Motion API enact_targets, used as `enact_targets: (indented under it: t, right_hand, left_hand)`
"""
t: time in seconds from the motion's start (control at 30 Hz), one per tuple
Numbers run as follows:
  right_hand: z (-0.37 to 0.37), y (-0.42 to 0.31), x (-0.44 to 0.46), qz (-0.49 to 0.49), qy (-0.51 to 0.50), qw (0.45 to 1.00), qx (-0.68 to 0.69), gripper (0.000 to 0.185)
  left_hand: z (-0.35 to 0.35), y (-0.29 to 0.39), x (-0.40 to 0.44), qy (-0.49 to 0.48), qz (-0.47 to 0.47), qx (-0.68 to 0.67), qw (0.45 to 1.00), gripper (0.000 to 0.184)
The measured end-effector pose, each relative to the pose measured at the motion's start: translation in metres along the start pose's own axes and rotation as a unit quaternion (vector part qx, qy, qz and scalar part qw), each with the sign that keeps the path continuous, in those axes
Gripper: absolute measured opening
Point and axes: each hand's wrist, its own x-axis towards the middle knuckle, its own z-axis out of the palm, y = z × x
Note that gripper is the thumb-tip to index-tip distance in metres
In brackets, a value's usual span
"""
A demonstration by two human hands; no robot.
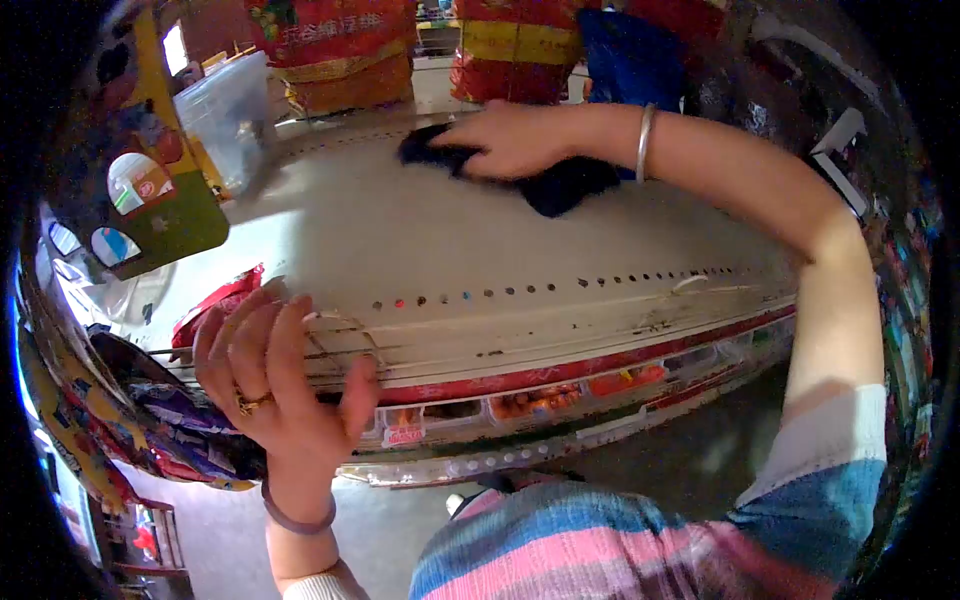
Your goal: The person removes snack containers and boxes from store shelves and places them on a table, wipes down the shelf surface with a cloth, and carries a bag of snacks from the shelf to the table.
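Note:
My right hand [515,140], with a silver bangle at the wrist, presses a dark cloth [568,187] onto a white metal shelf [390,220] with a row of holes along its front. The cloth bunches under my fingers and spreads out to the right of them. At the front left edge, my left hand [275,365] rests by a wire rail [345,335], its thumb apart from the bent fingers. Beyond those fingertips lies a red packet [222,305], partly hidden by the hand.
Red and yellow bags [335,55] and a blue bag [635,65] stand along the back. A clear plastic bin [225,120] and a yellow-green cardboard display [165,215] are at the left. Below the shelf edge sit packaged goods [540,402]. Dark packets [175,410] hang lower left.

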Motion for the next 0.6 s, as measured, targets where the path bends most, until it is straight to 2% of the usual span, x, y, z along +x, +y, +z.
enact_targets:
  t: [0.03,0.07,0.1,0.2,0.27,0.33,0.4,0.5,0.57,0.6]
  right_hand:
    - [0.010,-0.008,-0.001,-0.110,0.036,0.993,-0.040,0.052]
    - [0.016,-0.023,-0.013,-0.223,0.061,0.973,0.021,0.050]
    - [0.016,-0.041,-0.034,-0.279,0.063,0.957,0.049,0.048]
    - [0.007,-0.050,-0.088,-0.320,-0.051,0.936,0.138,0.051]
    - [0.006,-0.029,-0.125,-0.261,-0.088,0.946,0.172,0.055]
    - [-0.005,-0.020,-0.160,-0.092,-0.127,0.975,0.160,0.058]
    - [-0.008,-0.012,-0.177,0.009,-0.140,0.980,0.141,0.060]
    - [-0.012,-0.026,-0.162,0.068,-0.171,0.981,0.056,0.056]
    - [-0.004,-0.053,-0.123,-0.030,-0.109,0.992,0.063,0.043]
    - [-0.001,-0.066,-0.095,-0.109,-0.095,0.988,0.062,0.042]
  left_hand:
    - [0.003,0.003,0.001,0.002,0.004,-0.006,1.000,0.044]
    - [0.005,0.006,0.001,0.003,0.006,-0.011,1.000,0.044]
    - [0.007,0.008,0.000,0.006,0.009,-0.013,1.000,0.045]
    - [0.009,0.014,-0.004,0.011,0.005,-0.011,1.000,0.045]
    - [0.010,0.012,-0.006,0.018,0.010,-0.021,1.000,0.044]
    - [0.005,0.005,-0.011,0.013,0.009,-0.022,1.000,0.043]
    - [-0.004,-0.004,-0.017,0.007,0.010,-0.028,1.000,0.043]
    - [-0.016,-0.013,-0.021,0.012,0.006,-0.037,0.999,0.040]
    - [-0.020,-0.021,-0.028,0.018,0.008,-0.048,0.999,0.039]
    - [-0.022,-0.020,-0.028,0.036,0.003,-0.047,0.998,0.038]
